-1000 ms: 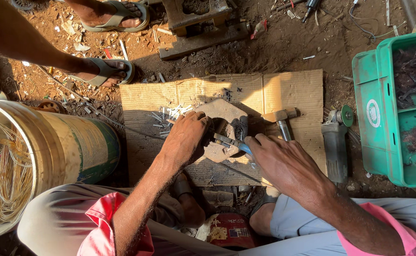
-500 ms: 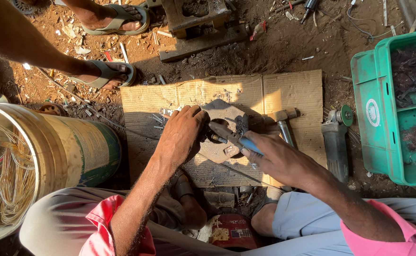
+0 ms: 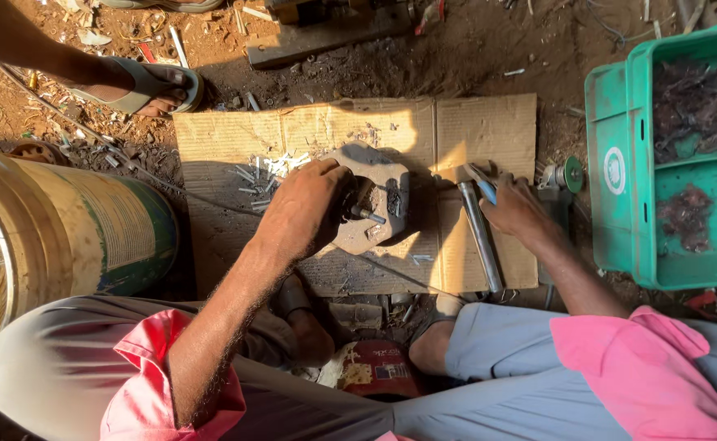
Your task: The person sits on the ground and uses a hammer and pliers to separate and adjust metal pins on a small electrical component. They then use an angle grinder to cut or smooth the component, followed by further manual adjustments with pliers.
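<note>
At the far left stands a yellow drum (image 3: 64, 237) with a coil of wire inside, on bare dirt; above it another person's sandalled foot (image 3: 150, 86) rests near the corner of the cardboard sheet (image 3: 309, 131). Short cut wire pieces (image 3: 264, 173) lie scattered on the cardboard, just beside the left hand (image 3: 305, 208). That hand is closed over the edge of a flat wooden block (image 3: 375, 208) at the sheet's centre — a small metal part (image 3: 368, 215) sits in the block's recess. Further right, the right hand (image 3: 515, 208) grips blue-handled pliers (image 3: 481, 184), touching a hammer (image 3: 479, 237) lying on the cardboard. A green plastic crate (image 3: 620, 212) holding dark scrap stands at the far right.
</note>
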